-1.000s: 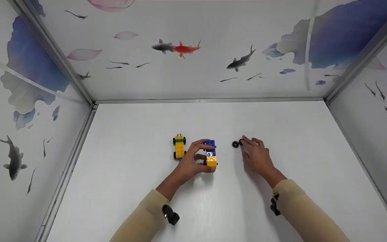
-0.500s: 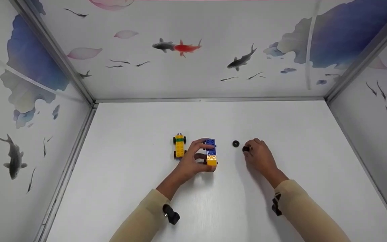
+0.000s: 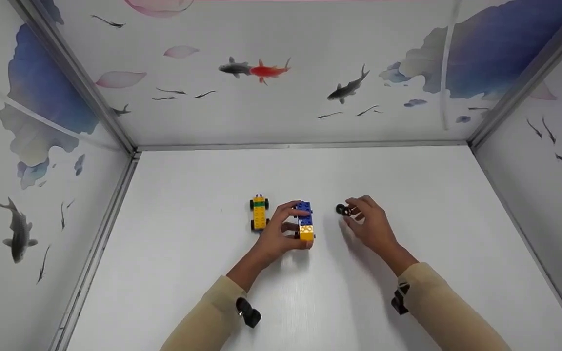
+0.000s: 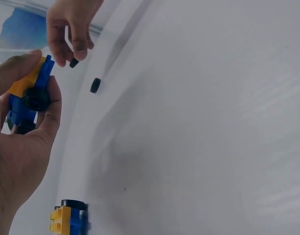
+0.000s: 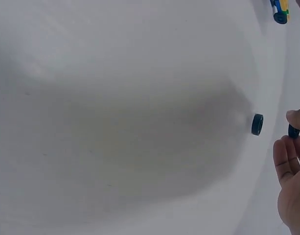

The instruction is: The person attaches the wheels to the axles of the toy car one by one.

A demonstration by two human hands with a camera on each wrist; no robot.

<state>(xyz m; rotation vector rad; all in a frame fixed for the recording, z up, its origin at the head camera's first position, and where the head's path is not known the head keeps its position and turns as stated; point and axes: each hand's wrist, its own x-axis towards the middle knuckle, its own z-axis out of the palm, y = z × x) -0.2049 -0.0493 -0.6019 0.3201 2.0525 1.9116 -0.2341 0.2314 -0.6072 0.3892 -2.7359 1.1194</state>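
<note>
My left hand [image 3: 272, 238] grips a blue and yellow toy car [image 3: 305, 222] built of bricks, thumb at the yellow end and fingers along the blue part. In the left wrist view, black wheels [image 4: 36, 99] show on the car's side toward the palm; small stubs stick out on its other side in the head view. To the right, my right hand [image 3: 373, 226] pinches a small black wheel [image 5: 293, 131] between thumb and fingers. A second loose black wheel [image 5: 257, 124] lies on the white table, just beside the held one in the head view.
Left of the left hand stands another toy car [image 3: 259, 213], yellow with a green band and black wheels. The white table [image 3: 203, 180] is enclosed by printed panels [image 3: 291, 112] at the back and both sides.
My right hand has taken up one black wheel, drawn it back to the right, then brought it left again, close to the loose wheel. The left hand and its toy car have stayed put.
</note>
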